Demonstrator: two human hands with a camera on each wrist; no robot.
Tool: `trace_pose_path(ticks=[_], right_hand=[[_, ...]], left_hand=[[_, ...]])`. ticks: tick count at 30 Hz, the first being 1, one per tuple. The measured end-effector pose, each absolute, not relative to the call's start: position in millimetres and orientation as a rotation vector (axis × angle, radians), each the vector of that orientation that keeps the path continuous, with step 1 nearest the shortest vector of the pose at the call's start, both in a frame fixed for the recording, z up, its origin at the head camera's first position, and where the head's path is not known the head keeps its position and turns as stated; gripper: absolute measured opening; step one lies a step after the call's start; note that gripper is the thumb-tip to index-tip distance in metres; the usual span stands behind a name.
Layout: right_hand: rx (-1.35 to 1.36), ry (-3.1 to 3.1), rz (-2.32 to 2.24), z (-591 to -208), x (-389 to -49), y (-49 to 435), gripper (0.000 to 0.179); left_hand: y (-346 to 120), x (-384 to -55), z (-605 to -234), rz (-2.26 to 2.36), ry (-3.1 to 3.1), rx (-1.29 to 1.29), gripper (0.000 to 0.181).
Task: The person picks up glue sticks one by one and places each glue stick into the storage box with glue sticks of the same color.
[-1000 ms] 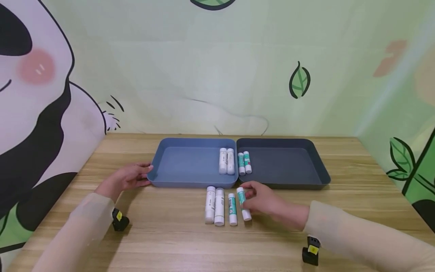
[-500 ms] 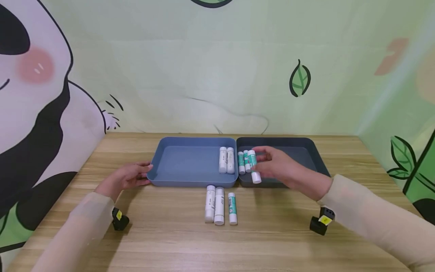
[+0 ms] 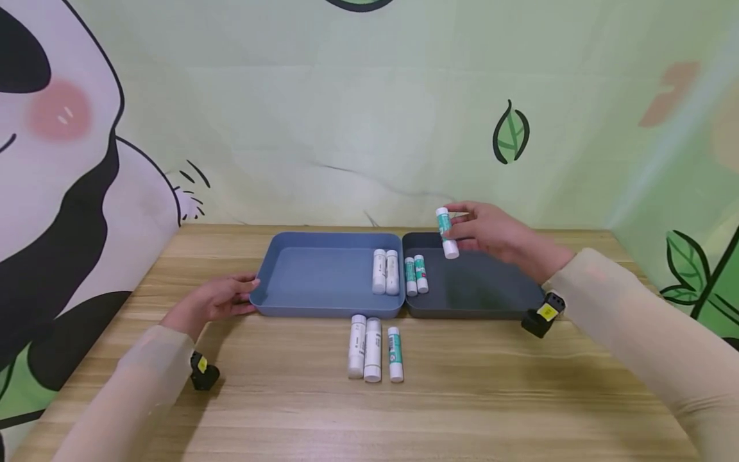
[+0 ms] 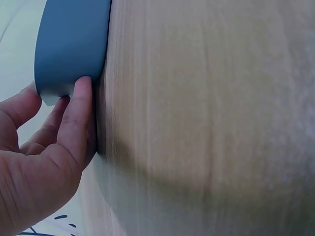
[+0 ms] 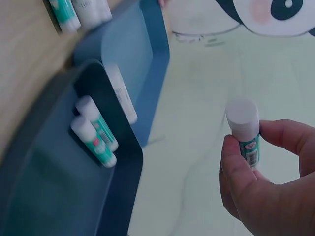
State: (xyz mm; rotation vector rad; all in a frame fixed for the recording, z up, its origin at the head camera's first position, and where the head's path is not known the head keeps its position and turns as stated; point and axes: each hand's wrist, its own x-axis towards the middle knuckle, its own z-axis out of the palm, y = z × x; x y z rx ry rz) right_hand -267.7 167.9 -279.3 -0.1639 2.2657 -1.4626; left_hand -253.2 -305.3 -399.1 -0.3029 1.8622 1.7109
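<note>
My right hand [image 3: 491, 231] pinches a glue stick with a green label [image 3: 446, 232] between thumb and fingers, raised over the far part of the dark grey tray [image 3: 491, 314]. Its white cap [image 5: 242, 114] points up in the right wrist view. Two like green-label glue sticks [image 3: 416, 274] lie inside that tray at its left wall. My left hand [image 3: 219, 298] holds the near left corner of the blue tray [image 4: 74, 44], thumb and fingers on either side of it. Two white glue sticks [image 3: 385, 273] lie at the blue tray's right end.
In front of the trays, two larger white glue sticks [image 3: 365, 350] lie side by side on the wooden table [image 3: 288, 410], with one green-label glue stick [image 3: 395, 355] to their right. The trays stand side by side near a printed backdrop [image 3: 346, 141] with a panda.
My right hand has lifted the green-label glue stick from the table, carried it over the dark tray, then moved it farther back and higher. My left hand has stayed at the blue tray's corner.
</note>
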Motion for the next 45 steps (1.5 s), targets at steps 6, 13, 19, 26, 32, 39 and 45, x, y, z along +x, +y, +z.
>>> trace_pose_path(ticks=[6, 13, 19, 26, 32, 39, 45], right_hand=[[-0.167, 2.28, -1.432, -276.3, -287.5, 167.6, 0.066], [-0.185, 2.228, -1.459, -293.9, -306.9, 168.3, 0.066], [-0.191, 2.236, -1.433, -316.4, -319.8, 171.5, 0.07], [-0.115, 2.293, -1.254, -328.6, -328.4, 166.7, 0.066], [-0.059, 2.244, -1.187, -345.2, -334.7, 163.6, 0.067], [-0.011, 2.253, -1.127, -358.3, -340.8, 156.7, 0.065], [0.026, 2.255, -1.037, -357.7, -341.3, 148.5, 0.06]], left_hand=[[-306.6, -254.9, -398.0, 1.683, 1.872, -0.304, 0.073], [-304.0, -256.1, -395.6, 1.624, 1.93, -0.303, 0.07], [-301.0, -255.4, -391.6, 1.6, 1.964, -0.289, 0.068], [-301.8, -257.1, -394.1, 1.623, 1.94, -0.326, 0.07], [-305.6, -258.4, -400.2, 1.637, 1.93, -0.313, 0.073], [-310.0, -261.8, -405.8, 1.651, 1.908, -0.268, 0.075], [-297.9, -256.4, -392.6, 1.57, 2.005, -0.312, 0.068]])
